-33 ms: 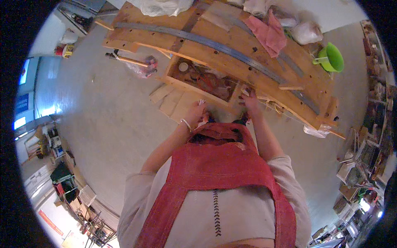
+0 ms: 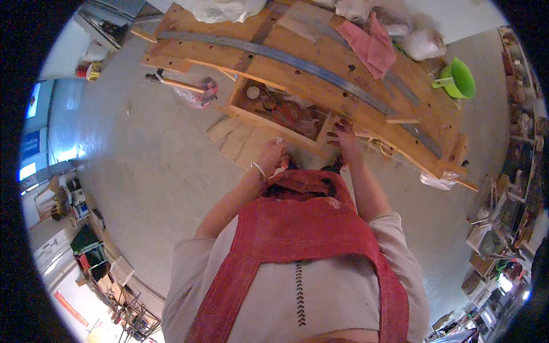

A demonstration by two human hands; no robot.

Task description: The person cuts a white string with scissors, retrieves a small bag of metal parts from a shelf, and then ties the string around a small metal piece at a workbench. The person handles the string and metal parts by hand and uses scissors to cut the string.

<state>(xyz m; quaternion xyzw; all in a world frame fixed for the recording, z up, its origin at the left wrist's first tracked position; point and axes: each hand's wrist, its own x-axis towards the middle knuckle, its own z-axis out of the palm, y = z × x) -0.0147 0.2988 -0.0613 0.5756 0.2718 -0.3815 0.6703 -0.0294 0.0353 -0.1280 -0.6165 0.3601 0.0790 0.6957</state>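
Head view: the person leans over a long wooden workbench (image 2: 320,74) that crosses the top of the picture from eleven o'clock toward three. The left hand (image 2: 273,153) sits at the near edge of an open wooden tray (image 2: 243,111) set into the bench, just above flat wooden offcuts (image 2: 237,137) lying on the concrete floor; its fingers curl together round something small and pale, too small to identify. A bangle (image 2: 258,170) circles that wrist. The right hand (image 2: 343,136) rests at one o'clock from the left, fingers spread apart and touching the tray's right end — nothing is visibly gripped. The tray holds a jumble of small dark and reddish pieces. On the bench lie a curved grey metal strip (image 2: 269,54), a pink cloth (image 2: 374,48) and a green scoop (image 2: 457,80) toward two o'clock. A hammer (image 2: 177,84) lies on the floor at eleven o'clock.
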